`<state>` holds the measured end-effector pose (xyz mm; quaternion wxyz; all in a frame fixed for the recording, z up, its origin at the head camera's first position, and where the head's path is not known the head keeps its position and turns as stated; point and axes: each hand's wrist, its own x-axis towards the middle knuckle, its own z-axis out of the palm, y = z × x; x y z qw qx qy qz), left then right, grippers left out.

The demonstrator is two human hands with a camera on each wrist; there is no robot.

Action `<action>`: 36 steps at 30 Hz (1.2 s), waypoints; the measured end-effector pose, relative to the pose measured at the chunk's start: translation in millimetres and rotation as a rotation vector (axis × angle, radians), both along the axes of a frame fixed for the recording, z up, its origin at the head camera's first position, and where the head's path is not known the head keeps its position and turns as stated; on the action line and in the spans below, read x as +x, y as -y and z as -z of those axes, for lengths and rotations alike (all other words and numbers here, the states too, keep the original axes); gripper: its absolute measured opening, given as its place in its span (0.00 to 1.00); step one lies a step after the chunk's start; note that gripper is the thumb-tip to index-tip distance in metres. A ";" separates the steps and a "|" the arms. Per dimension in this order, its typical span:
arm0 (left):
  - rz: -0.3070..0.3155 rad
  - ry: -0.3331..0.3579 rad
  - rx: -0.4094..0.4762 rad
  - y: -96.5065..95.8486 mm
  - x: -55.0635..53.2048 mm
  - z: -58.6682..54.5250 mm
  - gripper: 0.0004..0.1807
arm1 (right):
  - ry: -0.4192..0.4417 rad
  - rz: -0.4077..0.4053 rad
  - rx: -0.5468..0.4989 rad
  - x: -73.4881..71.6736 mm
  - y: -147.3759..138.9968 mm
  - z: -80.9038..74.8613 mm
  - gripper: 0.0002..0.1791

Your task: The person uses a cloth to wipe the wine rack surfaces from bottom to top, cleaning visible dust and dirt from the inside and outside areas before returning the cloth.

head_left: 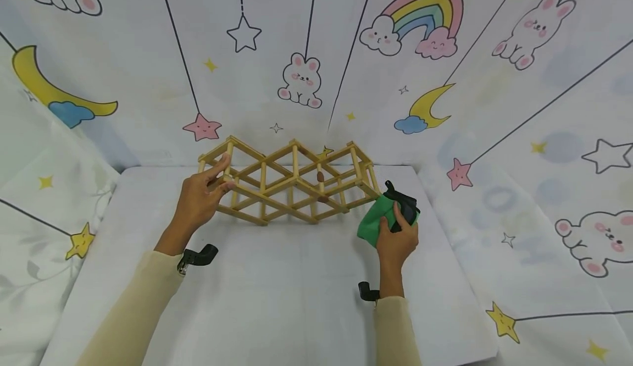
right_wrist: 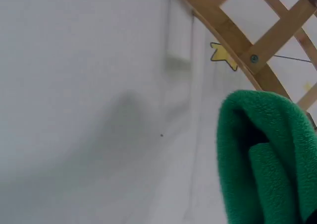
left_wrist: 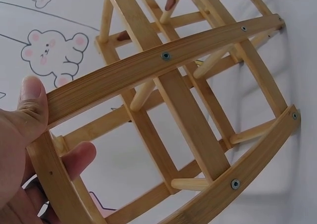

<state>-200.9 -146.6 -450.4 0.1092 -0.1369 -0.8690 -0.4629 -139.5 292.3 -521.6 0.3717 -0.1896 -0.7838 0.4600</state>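
A wooden lattice rack (head_left: 295,181) of crossed slats and round dowels, probably a folding wine rack, spreads across the back of the table. At its left end my left hand (head_left: 196,197) grips the frame; the left wrist view shows the thumb (left_wrist: 32,102) over a slat and a finger inside. My right hand (head_left: 398,242) holds a bunched green cloth (head_left: 372,220) with a black piece (head_left: 408,210) against it, its kind unclear. The cloth is at the rack's lower right corner; whether they touch cannot be told. Folded green cloth (right_wrist: 272,177) fills the right wrist view's lower right.
The white tabletop (head_left: 277,300) extends in front of the rack. Behind and beside it hangs a white sheet (head_left: 346,80) printed with rabbits, stars, moons and a rainbow. Brown patches (head_left: 320,177) mark a dowel and a slat. Each wrist wears a black camera mount (head_left: 200,256).
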 end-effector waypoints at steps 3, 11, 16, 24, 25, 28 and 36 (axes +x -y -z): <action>0.002 0.002 0.001 0.5 0.4 0.3 0.36 | -0.149 -0.043 0.001 10.3 13.8 -3.6 0.29; -0.005 0.005 0.006 1.2 -0.5 1.9 0.36 | -0.393 -0.299 -0.004 12.5 77.8 -44.5 0.31; -0.009 0.022 0.002 0.9 0.6 4.4 0.36 | -0.176 -0.378 -0.026 8.6 95.8 -35.6 0.29; -0.004 -0.005 -0.012 1.5 0.9 1.9 0.36 | -0.169 -0.376 -0.092 1.2 89.9 -8.5 0.32; -0.009 -0.012 -0.017 1.7 1.0 1.2 0.35 | -0.168 -0.373 -0.110 -0.6 89.2 -9.0 0.32; -0.024 -0.021 -0.023 2.3 1.9 0.9 0.36 | -0.066 -0.415 -0.167 -4.1 88.4 -10.3 0.31; -0.010 -0.047 -0.039 -1.5 0.9 2.2 0.35 | 0.005 -0.441 -0.197 0.0 87.1 -15.2 0.30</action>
